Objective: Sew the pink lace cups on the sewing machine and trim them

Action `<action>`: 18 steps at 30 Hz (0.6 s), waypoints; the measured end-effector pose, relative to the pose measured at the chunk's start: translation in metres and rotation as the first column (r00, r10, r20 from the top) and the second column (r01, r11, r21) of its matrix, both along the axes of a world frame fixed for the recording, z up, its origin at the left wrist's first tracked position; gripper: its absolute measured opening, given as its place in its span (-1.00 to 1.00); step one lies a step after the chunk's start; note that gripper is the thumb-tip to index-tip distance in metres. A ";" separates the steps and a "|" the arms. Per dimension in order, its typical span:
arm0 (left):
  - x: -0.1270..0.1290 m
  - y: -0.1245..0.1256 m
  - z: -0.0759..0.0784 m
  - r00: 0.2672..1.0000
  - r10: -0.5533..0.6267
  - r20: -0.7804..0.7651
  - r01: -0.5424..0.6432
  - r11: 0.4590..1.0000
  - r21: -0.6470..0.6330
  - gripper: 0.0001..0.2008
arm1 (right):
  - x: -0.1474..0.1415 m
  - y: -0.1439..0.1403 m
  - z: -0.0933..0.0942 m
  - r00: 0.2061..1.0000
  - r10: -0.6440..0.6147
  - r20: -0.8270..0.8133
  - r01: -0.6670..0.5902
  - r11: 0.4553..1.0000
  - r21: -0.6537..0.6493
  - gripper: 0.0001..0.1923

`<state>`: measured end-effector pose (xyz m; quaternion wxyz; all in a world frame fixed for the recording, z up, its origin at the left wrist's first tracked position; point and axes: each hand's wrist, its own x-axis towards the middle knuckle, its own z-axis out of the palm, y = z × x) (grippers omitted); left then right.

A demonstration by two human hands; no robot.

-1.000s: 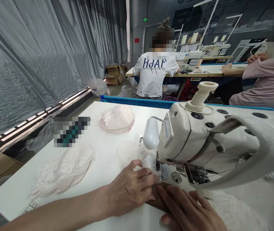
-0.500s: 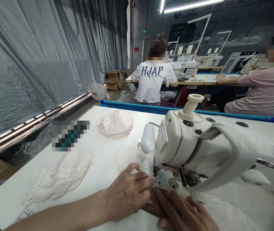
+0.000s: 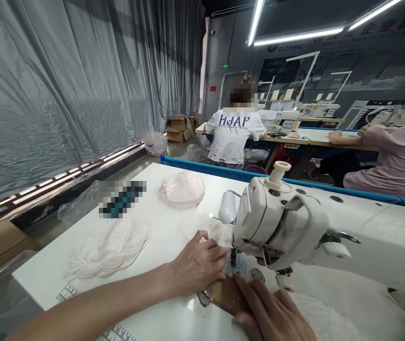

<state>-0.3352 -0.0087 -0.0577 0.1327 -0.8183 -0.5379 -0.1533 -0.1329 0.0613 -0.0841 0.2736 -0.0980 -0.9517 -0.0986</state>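
Note:
A white sewing machine [image 3: 280, 222] stands at the right, with white lace fabric [image 3: 220, 229] lying by its needle area. My left hand [image 3: 200, 263] is closed, its bent fingers gripping the lace edge just left of the presser foot [image 3: 233, 258]. My right hand [image 3: 273, 308] lies with fingers stretched out and fairly flat, touching a flat brown piece [image 3: 226, 294] in front of the needle. What lies under its palm is hidden. A small shiny, dark-edged thing [image 3: 205, 297] shows below my left hand; its kind is unclear.
Scalloped lace pieces [image 3: 112, 248] lie in a pile on the white table [image 3: 166, 303], with pale pink pieces [image 3: 183, 189] farther back. A blurred-out object [image 3: 122, 199] sits near the left edge. More pale fabric [image 3: 325, 312] lies at right. Two people sit at machines beyond.
The view has shifted, showing more of the table front. My left hand stays by the needle and my right on the brown piece. The shiny thing below my left hand shows more.

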 end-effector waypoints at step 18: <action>0.013 -0.016 0.002 0.994 -0.055 0.094 0.060 0.997 -0.056 -0.53 | 0.004 0.009 -0.003 0.990 -0.119 0.074 0.118 0.993 0.015 -0.56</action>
